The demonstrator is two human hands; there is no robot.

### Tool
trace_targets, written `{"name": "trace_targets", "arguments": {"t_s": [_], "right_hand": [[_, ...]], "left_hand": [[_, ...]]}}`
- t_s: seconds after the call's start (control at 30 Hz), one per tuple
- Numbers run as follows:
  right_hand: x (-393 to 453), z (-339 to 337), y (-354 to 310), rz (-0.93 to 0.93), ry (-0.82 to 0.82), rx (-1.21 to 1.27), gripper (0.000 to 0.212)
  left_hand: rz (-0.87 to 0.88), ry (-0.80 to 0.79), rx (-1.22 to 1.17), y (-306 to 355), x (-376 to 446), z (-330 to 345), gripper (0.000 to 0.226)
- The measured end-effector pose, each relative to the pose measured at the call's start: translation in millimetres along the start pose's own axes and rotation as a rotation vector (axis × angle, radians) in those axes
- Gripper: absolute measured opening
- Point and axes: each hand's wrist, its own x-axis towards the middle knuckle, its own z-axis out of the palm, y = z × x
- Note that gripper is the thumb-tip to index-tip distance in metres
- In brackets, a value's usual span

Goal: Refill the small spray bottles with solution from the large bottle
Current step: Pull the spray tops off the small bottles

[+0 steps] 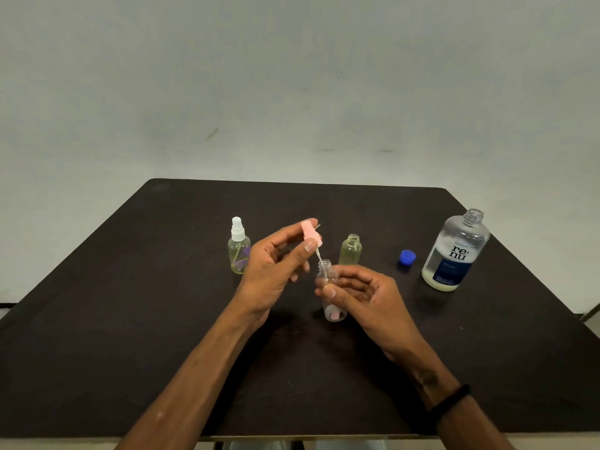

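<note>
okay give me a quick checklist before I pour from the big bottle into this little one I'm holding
1. Pink spray head clear of the neck: not ok, left hand pinches it with its tube still inside the small bottle.
2. Small bottle steady: ok, right hand has a grip on it.
3. Large bottle uncapped: ok, blue cap lies beside it.
4. Solution left in it: ok, some at the bottom.
5. A hand free to pour: not ok.
</note>
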Motion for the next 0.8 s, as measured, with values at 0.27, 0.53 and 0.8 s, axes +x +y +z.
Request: {"name": "trace_targets", "arguments": {"t_s": [0.27, 0.53, 0.8], "right_hand": [[1, -2, -3, -0.063, 0.062, -0.061, 0.033], [1, -3, -3, -0.132, 0.174, -0.155, 0.036], [2, -7, 2, -0.139, 0.187, -0.176, 0.038]], "left_hand": [[0.134, 0.154, 0.076, 31, 2, -2, 0.033], [0.366, 0.446, 0.352, 33, -8, 8, 0.037], [0.229, 0.598, 0.452, -19, 10, 37, 0.022]]}}
